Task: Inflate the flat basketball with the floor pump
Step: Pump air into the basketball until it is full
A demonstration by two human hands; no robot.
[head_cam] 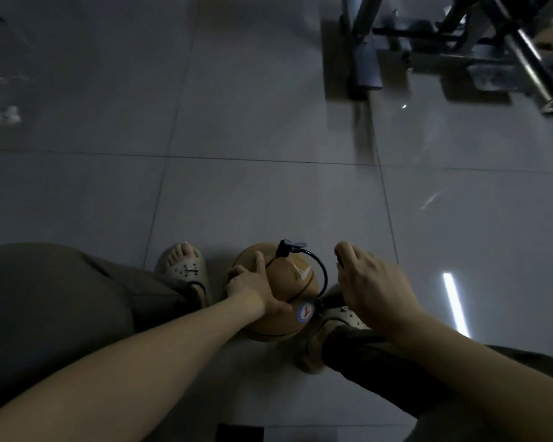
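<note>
Nearest the person, the right grip is clenching the pump handle, apparently ready for pumping; the left grip is pressing, splayed, on the basketball on the floor, steadying it beneath the hose connector.

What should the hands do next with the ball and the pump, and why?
Probably push the pump handle down with the right hand, which grips it. The hose runs to the nozzle sitting on the basketball, and the left hand steadies the ball, so it looks ready for a stroke.
</note>
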